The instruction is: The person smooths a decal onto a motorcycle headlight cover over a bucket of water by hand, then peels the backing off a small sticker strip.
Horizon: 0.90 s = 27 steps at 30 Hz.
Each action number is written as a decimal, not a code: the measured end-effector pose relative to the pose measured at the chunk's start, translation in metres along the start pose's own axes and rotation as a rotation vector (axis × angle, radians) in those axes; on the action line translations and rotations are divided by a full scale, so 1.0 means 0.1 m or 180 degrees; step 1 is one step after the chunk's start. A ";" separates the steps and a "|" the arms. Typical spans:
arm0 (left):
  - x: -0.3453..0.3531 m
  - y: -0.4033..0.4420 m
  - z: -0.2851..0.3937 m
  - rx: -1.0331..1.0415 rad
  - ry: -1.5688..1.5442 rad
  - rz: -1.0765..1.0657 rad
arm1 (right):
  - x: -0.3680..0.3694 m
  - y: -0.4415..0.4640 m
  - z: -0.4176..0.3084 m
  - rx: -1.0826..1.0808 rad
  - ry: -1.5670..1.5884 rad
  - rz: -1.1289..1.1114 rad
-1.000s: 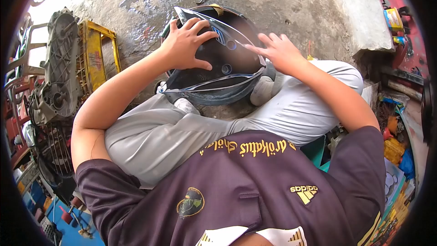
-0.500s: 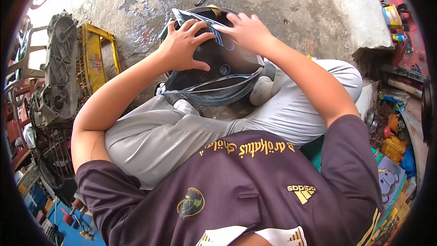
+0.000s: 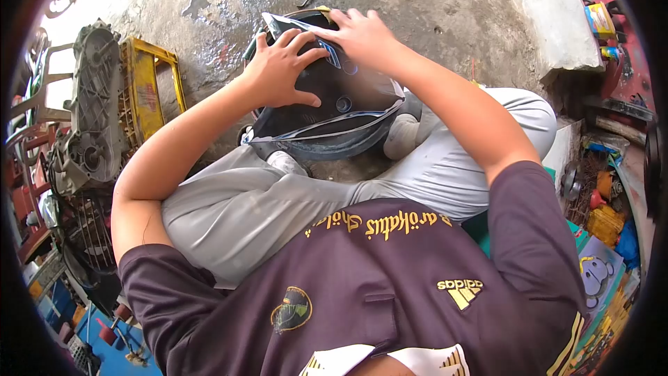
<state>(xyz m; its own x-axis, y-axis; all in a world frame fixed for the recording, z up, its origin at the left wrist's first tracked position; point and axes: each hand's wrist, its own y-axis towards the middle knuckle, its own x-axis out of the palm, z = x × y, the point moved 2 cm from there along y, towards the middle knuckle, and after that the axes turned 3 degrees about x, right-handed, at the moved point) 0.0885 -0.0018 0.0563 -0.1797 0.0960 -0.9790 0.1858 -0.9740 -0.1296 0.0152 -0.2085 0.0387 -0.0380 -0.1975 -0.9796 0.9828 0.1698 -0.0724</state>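
A glossy black panel with pale edges and blue-and-white markings, like a motorcycle body part, rests tilted across a dark round basin between my feet. My left hand lies on the left part of the panel, its thumb and fingers spread wide. Near the panel's upper edge, my right hand has its fingers stretched apart and reaching over that edge; their contact with the panel is partly hidden. No separate object shows in either hand. What lies inside the basin is mostly covered.
On the left stand a grey metal engine casing and a yellow plastic crate. Wet patches mark the concrete floor ahead. A pale concrete ledge is at the right, with cluttered parts and a yellow can beyond.
My right hand has shifted slightly left and up along the panel's upper edge. The left hand and the panel stay nearly in place.
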 end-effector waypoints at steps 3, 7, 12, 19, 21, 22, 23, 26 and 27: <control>-0.02 -0.01 0.01 0.0014 -0.0003 -0.0001 | -0.03 0.09 -0.01 -0.0067 0.0039 -0.0044; -0.01 -0.01 -0.01 -0.0016 -0.0088 0.0002 | 0.08 -0.51 0.13 -0.0100 -0.0006 -0.0350; 0.00 -0.02 -0.03 0.0074 -0.0159 0.0091 | -0.02 -1.20 0.36 -0.0243 0.0087 -0.0640; 0.03 0.01 -0.04 0.0075 -0.0069 0.0023 | 0.08 -0.18 0.10 -0.0051 -0.0011 -0.0081; -0.02 0.00 -0.01 0.0048 -0.0105 -0.0033 | 0.04 0.13 0.05 -0.0097 0.0090 0.0012; -0.02 0.01 -0.01 0.0053 -0.0125 -0.0032 | 0.04 0.19 0.04 -0.0152 0.0168 0.0086; -0.02 0.00 -0.02 0.0055 -0.0145 -0.0031 | 0.05 0.18 0.05 -0.0158 0.0174 0.0093; 0.01 -0.01 -0.03 0.0043 -0.0196 0.0060 | 0.05 -0.10 0.10 -0.0159 0.0132 0.0002; 0.01 0.00 -0.04 0.0031 -0.0219 0.0091 | 0.04 -0.30 0.13 -0.0169 0.0099 -0.0229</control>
<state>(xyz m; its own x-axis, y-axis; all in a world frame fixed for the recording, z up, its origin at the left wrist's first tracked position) 0.0922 -0.0006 0.0547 -0.2406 0.0542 -0.9691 0.1825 -0.9781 -0.1000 -0.0118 -0.2271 0.0396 -0.1147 -0.1809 -0.9768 0.9664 0.2075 -0.1519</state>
